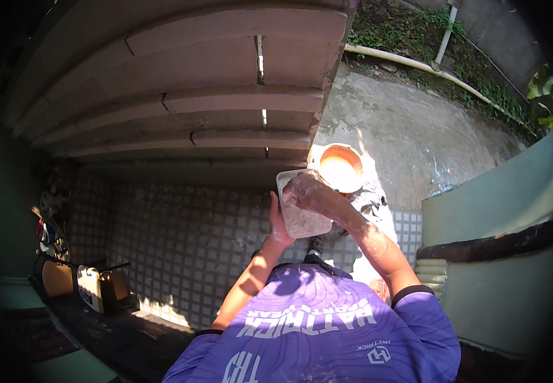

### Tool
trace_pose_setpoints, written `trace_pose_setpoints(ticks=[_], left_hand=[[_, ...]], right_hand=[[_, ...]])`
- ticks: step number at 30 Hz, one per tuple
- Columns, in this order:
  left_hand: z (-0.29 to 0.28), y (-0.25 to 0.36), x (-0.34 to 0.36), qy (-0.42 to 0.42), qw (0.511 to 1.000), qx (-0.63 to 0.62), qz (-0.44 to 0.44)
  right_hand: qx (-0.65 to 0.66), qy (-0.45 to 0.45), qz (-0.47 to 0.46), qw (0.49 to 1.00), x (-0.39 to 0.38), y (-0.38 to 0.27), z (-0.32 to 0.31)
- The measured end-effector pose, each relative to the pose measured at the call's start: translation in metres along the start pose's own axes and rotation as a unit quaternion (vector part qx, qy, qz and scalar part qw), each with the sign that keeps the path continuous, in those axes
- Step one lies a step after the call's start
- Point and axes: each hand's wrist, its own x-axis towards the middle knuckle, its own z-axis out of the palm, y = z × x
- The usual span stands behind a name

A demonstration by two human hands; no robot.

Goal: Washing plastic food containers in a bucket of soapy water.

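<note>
My left hand (279, 223) holds a pale, shallow rectangular container (281, 185) by its left side, thumb up along the wall. Whitish, crumbly-looking material (305, 222) lies inside it. My right hand (305, 193) reaches over from the right into the container, its fingers bunched and bent down at the upper left part. Whitish smears coat this hand and wrist. What the fingertips grip, if anything, is hidden. Just beyond the container stands an orange round bucket (357, 159), its inside glaring in sunlight.
A stepped pinkish structure (225, 102) with narrow gaps rises ahead and left. Chairs (91, 287) stand at the lower left on the tiled floor (174, 223). A green wall (493, 198) bounds the right side. Beyond the concrete ground (410, 121) runs a pale pipe (410, 59).
</note>
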Motion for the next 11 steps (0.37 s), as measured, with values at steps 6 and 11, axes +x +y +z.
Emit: trace_pose_setpoints(ticks=[6, 11], left_hand=[[0.001, -0.001, -0.001, 0.024, 0.999, 0.017, 0.011], [0.0, -0.001, -0.001, 0.035, 0.999, 0.028, 0.013]], right_hand=[[0.096, 0.003, 0.099, 0.991, 0.023, 0.005, -0.007], [0.014, -0.121, 0.17, 0.978, 0.035, 0.021, -0.011]])
